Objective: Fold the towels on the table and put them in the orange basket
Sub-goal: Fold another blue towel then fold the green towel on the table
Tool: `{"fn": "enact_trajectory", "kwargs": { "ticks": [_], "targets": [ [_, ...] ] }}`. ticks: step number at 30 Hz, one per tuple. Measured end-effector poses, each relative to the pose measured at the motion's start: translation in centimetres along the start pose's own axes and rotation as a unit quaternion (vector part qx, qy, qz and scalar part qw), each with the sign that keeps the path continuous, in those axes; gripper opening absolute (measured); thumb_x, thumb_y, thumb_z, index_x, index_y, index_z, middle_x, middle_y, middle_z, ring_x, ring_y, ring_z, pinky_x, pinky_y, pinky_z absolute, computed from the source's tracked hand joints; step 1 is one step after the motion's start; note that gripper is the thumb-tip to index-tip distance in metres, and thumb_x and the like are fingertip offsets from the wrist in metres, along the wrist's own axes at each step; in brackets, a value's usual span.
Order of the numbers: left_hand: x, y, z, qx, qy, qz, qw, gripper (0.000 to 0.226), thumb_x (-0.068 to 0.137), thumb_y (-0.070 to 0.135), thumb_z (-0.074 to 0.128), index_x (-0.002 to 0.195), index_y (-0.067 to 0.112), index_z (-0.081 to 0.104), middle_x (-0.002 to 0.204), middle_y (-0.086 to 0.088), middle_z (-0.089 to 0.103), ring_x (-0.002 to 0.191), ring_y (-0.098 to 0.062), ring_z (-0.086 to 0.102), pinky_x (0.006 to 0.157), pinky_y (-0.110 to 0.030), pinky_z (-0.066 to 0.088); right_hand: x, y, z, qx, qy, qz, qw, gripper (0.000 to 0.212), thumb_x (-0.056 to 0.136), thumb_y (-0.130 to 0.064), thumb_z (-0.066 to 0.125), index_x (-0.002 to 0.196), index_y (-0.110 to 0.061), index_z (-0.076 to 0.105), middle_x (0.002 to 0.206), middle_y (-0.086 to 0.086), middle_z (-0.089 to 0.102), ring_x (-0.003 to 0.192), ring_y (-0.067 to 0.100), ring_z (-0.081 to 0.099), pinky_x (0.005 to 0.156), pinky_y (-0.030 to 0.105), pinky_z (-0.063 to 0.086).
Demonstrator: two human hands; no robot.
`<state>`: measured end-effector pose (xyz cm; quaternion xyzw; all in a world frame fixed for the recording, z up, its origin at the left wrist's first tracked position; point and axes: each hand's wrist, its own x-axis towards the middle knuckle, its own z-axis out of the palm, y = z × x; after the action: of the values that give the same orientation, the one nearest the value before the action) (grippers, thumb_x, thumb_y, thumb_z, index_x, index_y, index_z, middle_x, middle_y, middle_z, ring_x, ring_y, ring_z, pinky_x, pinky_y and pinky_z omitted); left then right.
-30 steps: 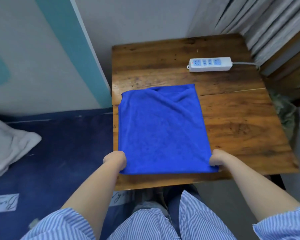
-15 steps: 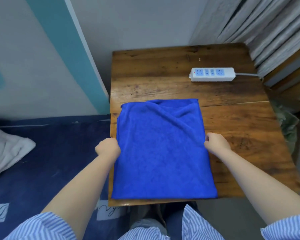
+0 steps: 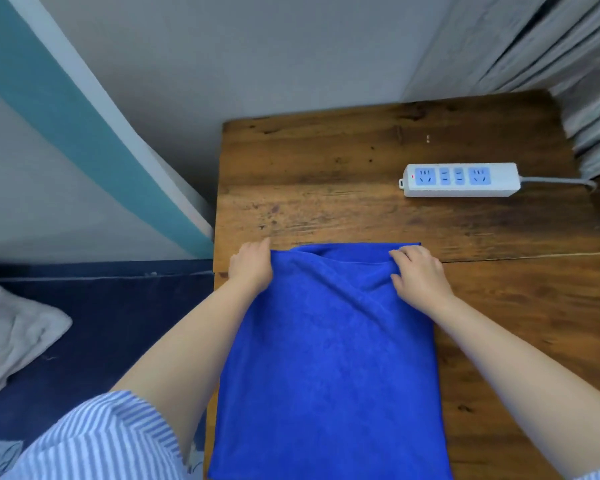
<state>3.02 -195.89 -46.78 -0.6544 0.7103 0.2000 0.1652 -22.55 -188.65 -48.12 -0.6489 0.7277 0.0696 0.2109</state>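
Blue towel, soft, light and limp, is laid flat on the bench; its far corners are pinched by left hand and right hand, judged the best hold for folding.

We have one head-worn view, looking steeply down and forward at the counter, close in, with both forearms entering from the frame's bottom.

fuzzy matt cloth towel – worn, faintly glossy wooden table – smooth plastic power strip.
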Motion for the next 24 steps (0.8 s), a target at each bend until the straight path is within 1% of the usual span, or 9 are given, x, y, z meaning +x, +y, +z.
{"fn": "enact_trajectory", "kwargs": {
  "ticks": [4,7,8,10,12,14,17,20,24],
  "targets": [
    [1.6,-0.9,-0.3,0.058,-0.035,0.046,0.997,0.024,0.088,0.014,0.043,0.109,0.01,0.054,0.115,-0.011,0.058,0.108,-0.03,0.047,0.08,-0.036,0.038,1.6,0.4,-0.6,-0.045,-0.053,0.015,0.997,0.031,0.085,-0.015,0.048,0.116,-0.012,0.052,0.115,0.007,0.055,0.113,0.027,0.043,0.092,0.036,0.035],
    [1.5,-2.0,-0.9,0.004,-0.045,0.089,0.995,0.007,0.086,0.013,0.048,0.081,0.009,0.052,0.096,-0.013,0.06,0.091,-0.028,0.05,0.067,-0.032,0.034,2.5,1.0,-1.9,0.033,-0.087,-0.008,0.996,0.019,0.08,-0.009,0.051,0.096,-0.005,0.061,0.104,0.012,0.061,0.104,0.03,0.049,0.086,0.034,0.039],
    [1.3,-2.3,-1.0,-0.027,-0.054,0.098,0.993,0.012,0.086,0.013,0.05,0.074,0.012,0.048,0.087,-0.011,0.057,0.084,-0.026,0.049,0.064,-0.03,0.032,2.7,1.4,-2.3,0.057,-0.09,-0.02,0.994,0.017,0.079,-0.009,0.053,0.093,-0.003,0.062,0.101,0.014,0.061,0.102,0.031,0.05,0.084,0.034,0.039],
    [0.7,-3.0,-1.1,-0.081,-0.085,0.108,0.987,0.013,0.087,0.013,0.052,0.074,0.012,0.049,0.081,-0.005,0.053,0.079,-0.023,0.047,0.063,-0.027,0.03,2.9,2.0,-3.0,0.083,-0.068,-0.041,0.993,0.018,0.077,-0.008,0.056,0.091,0.0,0.064,0.102,0.016,0.059,0.103,0.032,0.049,0.085,0.033,0.039],
    [0.2,-3.4,-1.0,-0.073,-0.1,0.127,0.984,0.008,0.089,0.012,0.049,0.081,0.012,0.051,0.085,-0.004,0.053,0.08,-0.021,0.046,0.063,-0.027,0.029,3.0,2.5,-3.2,0.105,-0.03,-0.029,0.994,0.02,0.078,-0.007,0.057,0.095,0.001,0.064,0.111,0.014,0.056,0.111,0.029,0.044,0.092,0.032,0.036],
    [-0.1,-3.5,-0.5,-0.026,-0.084,0.141,0.986,0.007,0.089,0.01,0.046,0.088,0.012,0.052,0.093,-0.005,0.054,0.09,-0.024,0.049,0.065,-0.028,0.032,3.1,2.8,-2.9,0.1,-0.029,-0.015,0.994,0.022,0.08,-0.006,0.056,0.099,0.002,0.064,0.124,0.014,0.05,0.122,0.029,0.037,0.1,0.032,0.032],
    [-0.3,-3.6,0.3,0.022,-0.025,0.119,0.992,0.024,0.091,0.012,0.043,0.11,0.007,0.056,0.111,-0.009,0.054,0.106,-0.026,0.049,0.078,-0.033,0.041,3.0,2.4,-2.0,0.084,-0.048,-0.022,0.995,0.021,0.081,0.0,0.052,0.099,0.004,0.063,0.133,0.016,0.043,0.126,0.031,0.033,0.102,0.031,0.029],
    [0.2,-3.1,0.5,0.016,0.001,0.101,0.995,0.026,0.09,0.012,0.044,0.111,0.003,0.057,0.12,-0.011,0.052,0.111,-0.027,0.047,0.088,-0.036,0.043,3.0,1.7,-1.6,0.091,-0.032,-0.006,0.995,0.016,0.079,0.005,0.05,0.09,0.005,0.061,0.12,0.017,0.049,0.114,0.031,0.04,0.089,0.031,0.037],
    [0.9,-1.7,0.4,0.017,-0.038,0.145,0.988,0.026,0.087,0.014,0.051,0.109,0.005,0.059,0.134,-0.008,0.045,0.123,-0.026,0.04,0.097,-0.032,0.039,3.3,1.5,-2.4,0.05,-0.057,-0.019,0.997,0.015,0.078,-0.002,0.051,0.088,-0.005,0.062,0.1,0.011,0.059,0.101,0.028,0.044,0.079,0.03,0.036]
  ]
}}
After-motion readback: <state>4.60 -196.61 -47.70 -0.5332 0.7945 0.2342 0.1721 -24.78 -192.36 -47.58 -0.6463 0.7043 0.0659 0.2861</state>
